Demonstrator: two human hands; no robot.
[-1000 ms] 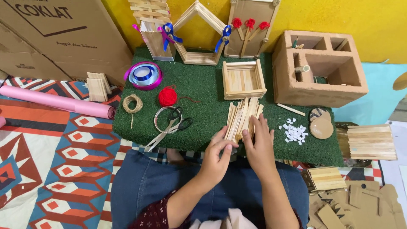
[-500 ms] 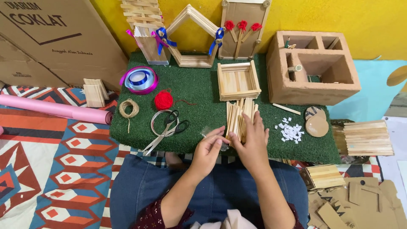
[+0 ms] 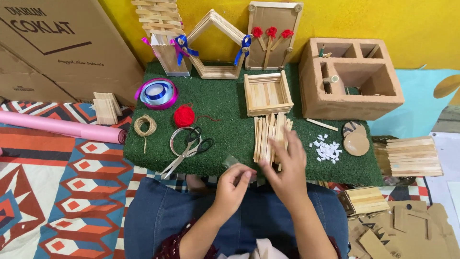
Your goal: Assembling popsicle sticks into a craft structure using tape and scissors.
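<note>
Down at the near edge of the green mat (image 3: 225,108), the left hand (image 3: 233,184) pinches a small clear scrap (image 3: 232,161) between curled fingers, while the right hand (image 3: 286,169) rests on the near end of a bundle of wooden sticks (image 3: 271,135), fingers spread; whether it grips any I cannot tell. Beyond the bundle sits a square stick tray (image 3: 267,93), with scissors (image 3: 188,147) and red yarn (image 3: 184,115) to the left and white paper bits (image 3: 327,148) to the right.

Yellow wall (image 3: 383,19) behind, patterned rug (image 3: 57,192) on the floor, green turf mat (image 3: 225,110) in even light.
</note>
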